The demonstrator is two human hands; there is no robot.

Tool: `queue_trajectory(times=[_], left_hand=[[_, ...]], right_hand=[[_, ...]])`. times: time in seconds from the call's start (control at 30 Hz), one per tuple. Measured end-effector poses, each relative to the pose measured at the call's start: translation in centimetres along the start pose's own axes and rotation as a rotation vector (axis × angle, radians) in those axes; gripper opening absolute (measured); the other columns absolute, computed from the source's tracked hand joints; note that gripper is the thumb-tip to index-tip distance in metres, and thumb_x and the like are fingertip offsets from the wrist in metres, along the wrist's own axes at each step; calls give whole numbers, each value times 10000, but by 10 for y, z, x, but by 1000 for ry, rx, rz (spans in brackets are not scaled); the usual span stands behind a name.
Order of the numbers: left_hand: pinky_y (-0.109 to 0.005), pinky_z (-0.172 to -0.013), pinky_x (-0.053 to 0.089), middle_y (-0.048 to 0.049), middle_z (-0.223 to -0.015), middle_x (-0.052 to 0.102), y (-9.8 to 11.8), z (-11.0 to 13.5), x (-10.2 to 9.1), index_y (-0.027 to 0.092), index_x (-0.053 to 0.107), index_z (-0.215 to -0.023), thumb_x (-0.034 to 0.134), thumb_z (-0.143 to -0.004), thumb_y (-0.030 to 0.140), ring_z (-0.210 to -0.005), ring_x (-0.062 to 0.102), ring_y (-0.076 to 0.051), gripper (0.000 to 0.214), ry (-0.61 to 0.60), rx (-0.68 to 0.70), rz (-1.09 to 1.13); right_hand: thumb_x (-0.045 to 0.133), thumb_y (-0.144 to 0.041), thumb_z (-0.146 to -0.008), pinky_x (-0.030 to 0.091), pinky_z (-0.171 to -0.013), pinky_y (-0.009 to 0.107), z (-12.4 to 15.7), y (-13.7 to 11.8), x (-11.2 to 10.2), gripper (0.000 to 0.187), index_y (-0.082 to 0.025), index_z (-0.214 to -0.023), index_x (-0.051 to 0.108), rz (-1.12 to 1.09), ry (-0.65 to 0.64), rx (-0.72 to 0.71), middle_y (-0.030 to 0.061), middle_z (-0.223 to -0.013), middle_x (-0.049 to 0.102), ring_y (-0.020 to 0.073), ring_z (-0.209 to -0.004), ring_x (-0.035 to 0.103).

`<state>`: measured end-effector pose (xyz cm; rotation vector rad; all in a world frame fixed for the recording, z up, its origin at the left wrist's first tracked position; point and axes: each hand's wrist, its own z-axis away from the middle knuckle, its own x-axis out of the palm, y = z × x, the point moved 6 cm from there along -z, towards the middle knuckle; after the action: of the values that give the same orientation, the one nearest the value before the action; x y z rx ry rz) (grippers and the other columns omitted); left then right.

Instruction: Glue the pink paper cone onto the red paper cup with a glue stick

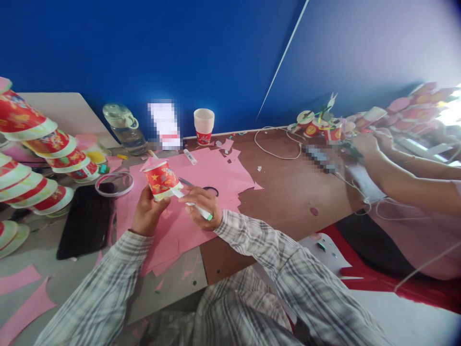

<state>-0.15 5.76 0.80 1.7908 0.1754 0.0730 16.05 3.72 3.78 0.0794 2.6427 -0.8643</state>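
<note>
My left hand [148, 211] is wrapped round a red paper cup [163, 180] with yellow stars and a whitish rim, held tilted above the pink paper [169, 242]. A piece of pink paper covers the cup's upper end. In my right hand [204, 204] is a slim white pen [199, 211] with a green end. Its other end reaches the cup's lower right edge; whether it touches cannot be made out. Just behind the right hand lies a black loop [211, 191], apparently a scissors handle. A small white tube [189, 156] rests on the paper's far part.
Stacked red cups [57, 144] lean at the left, near a black phone [86, 218] and a tape roll [114, 185]. A water bottle [126, 129] and upright cups [204, 126] stand by the blue wall. At right, another person's arms [392, 178] reach over a power strip's cable [347, 185].
</note>
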Motion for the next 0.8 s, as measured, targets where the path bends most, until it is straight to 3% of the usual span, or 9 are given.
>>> queue_trajectory(times=[0.8], left_hand=[[-430, -859, 358, -105, -1037, 544, 0, 0, 3, 140, 452, -1063, 623, -621, 320, -948, 510, -225, 507, -21, 23, 14]], right_hand=[[482, -152, -806, 524, -1010, 369, -2, 0, 0, 220, -167, -1000, 586, 63, -1, 15, 54, -900, 687, 174, -900, 640]])
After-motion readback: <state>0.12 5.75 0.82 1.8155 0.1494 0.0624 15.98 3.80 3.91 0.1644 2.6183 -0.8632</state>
